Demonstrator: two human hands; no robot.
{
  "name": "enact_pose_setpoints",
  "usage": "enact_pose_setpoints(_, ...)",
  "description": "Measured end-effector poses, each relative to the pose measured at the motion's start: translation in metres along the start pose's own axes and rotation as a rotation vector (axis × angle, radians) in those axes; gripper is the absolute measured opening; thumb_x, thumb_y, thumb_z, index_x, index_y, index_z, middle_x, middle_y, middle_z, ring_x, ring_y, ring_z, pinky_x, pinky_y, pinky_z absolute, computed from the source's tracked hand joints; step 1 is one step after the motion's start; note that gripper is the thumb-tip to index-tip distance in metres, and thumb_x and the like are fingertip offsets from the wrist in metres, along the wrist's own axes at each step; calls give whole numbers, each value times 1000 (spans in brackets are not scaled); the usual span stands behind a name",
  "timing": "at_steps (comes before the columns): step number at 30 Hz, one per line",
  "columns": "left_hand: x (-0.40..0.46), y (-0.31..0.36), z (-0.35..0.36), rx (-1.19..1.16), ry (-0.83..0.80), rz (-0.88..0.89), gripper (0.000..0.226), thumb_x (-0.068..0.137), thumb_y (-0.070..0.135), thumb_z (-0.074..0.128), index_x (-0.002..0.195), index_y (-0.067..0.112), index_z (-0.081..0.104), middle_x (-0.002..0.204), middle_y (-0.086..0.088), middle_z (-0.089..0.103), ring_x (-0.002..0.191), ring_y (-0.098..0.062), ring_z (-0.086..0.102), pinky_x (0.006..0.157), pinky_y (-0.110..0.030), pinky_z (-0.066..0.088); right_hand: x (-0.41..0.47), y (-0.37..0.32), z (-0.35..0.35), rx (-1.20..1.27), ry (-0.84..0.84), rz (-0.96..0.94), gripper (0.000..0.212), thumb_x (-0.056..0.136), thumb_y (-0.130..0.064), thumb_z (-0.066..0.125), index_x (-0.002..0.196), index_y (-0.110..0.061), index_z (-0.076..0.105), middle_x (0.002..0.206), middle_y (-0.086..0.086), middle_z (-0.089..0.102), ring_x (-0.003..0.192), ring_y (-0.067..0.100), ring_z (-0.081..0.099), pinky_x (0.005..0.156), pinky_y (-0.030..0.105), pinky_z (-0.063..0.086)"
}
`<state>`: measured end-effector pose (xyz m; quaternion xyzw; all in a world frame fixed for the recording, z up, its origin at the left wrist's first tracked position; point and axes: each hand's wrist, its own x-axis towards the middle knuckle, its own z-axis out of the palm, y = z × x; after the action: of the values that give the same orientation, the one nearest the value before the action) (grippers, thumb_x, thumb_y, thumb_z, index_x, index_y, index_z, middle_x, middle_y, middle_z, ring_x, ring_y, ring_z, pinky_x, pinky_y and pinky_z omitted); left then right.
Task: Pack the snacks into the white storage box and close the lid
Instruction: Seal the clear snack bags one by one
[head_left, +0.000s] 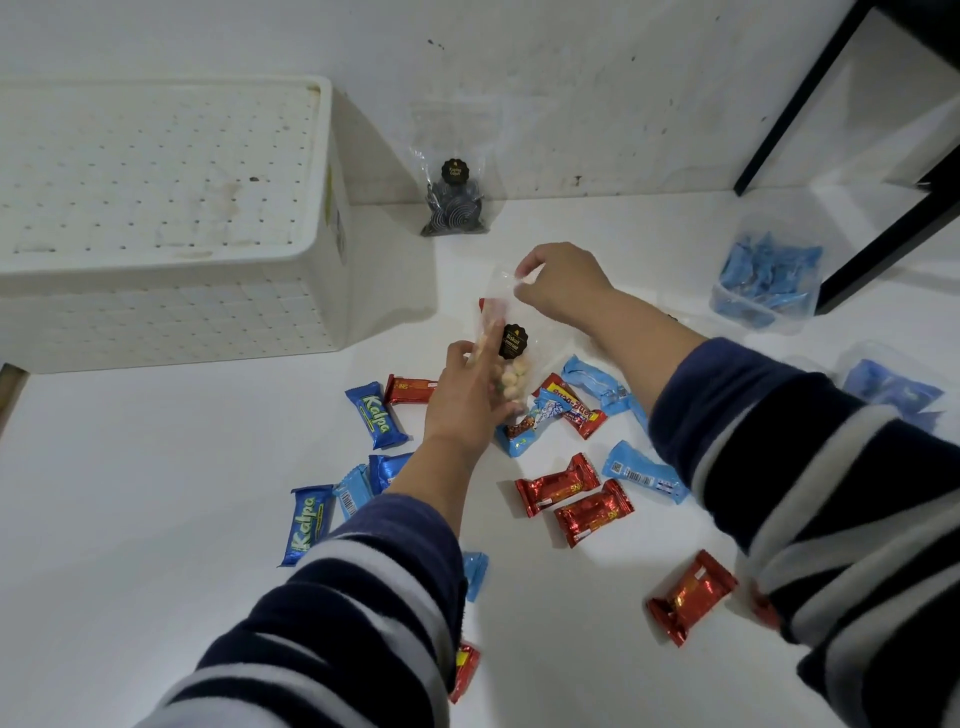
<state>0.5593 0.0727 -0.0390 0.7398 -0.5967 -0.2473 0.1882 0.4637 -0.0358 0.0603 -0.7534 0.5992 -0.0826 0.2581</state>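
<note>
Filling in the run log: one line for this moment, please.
left hand: holds clear biscuit bag | right hand: pinches bag top | white storage box: lid on | wrapped snacks: on table

Upper left of the frame, the white storage box (208, 312) looks matt plastic, scuffed. Centre, the clear pouch (511, 332) is glossy film. Lower down, red wrappers (571, 493) shine like crinkled foil.

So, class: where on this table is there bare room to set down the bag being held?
Bare patches: front left, between the white box and the Kalpa bars; and the far strip between the dark cookie bag and the blue-candy tub. The middle, under both hands, is crowded with wrapped snacks.
</note>
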Motion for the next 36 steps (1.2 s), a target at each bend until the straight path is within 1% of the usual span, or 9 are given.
enact_pose_setpoints(4,1,-2,1,-11,1,23,108,76,32,78,148,45,0,140,-8,29,110,-28,58,86,-36,56,-16,16,-8,-76,13,48,40,84,0,52,119,-13,67,125,7,63,115,25,58,86,25,45)
enact_pose_setpoints(10,-1,3,-3,-68,-38,19,106,75,27,79,149,43,6,143,-6,20,106,-29,59,90,-38,54,-24,17,-3,56,81,116,38,87,6,49,110,-14,72,124,5,64,113,23,60,91,28,52)
enact_pose_setpoints(12,-2,7,-6,-108,-7,18,92,78,35,75,148,38,16,148,-3,13,120,-30,50,99,-41,49,-25,17,0,76,91,109,39,87,7,50,110,-14,72,124,5,64,112,23,60,92,28,51)
enact_pose_setpoints(14,1,16,-11,-110,149,-11,63,86,49,60,141,30,37,143,-3,22,127,-27,38,103,-43,44,-26,18,1,92,97,79,40,86,7,49,110,-15,72,125,4,64,113,22,60,95,28,50)
enact_pose_setpoints(17,10,39,-25,-280,297,-91,42,94,54,40,110,20,59,117,-4,50,112,-22,47,94,-39,44,-30,22,0,112,77,17,40,86,5,47,108,-15,73,122,4,66,112,20,61,94,25,49)
enact_pose_setpoints(21,22,59,-38,-601,230,-135,29,97,40,45,89,15,58,80,8,58,79,-14,55,71,-24,41,-38,24,0,168,59,-21,31,90,-2,52,105,-18,74,117,1,69,107,16,62,89,21,45)
enact_pose_setpoints(25,24,58,-35,-713,248,-144,18,96,22,48,91,10,61,76,6,59,66,-3,53,54,-5,40,-44,28,-1,265,44,-22,21,91,-24,62,102,-13,75,107,3,72,99,16,63,82,23,44)
enact_pose_setpoints(30,22,54,-31,-714,231,-136,17,95,23,52,89,13,63,77,8,62,75,-7,54,69,-16,42,-38,36,2,256,68,56,20,91,-24,61,93,-10,74,100,7,73,83,16,60,74,24,42)
enact_pose_setpoints(36,24,52,-30,-723,215,-163,16,95,24,53,82,17,60,79,7,62,76,-11,55,74,-26,43,-30,36,5,260,29,124,19,92,-18,53,85,-18,71,99,5,72,92,25,67,84,37,56)
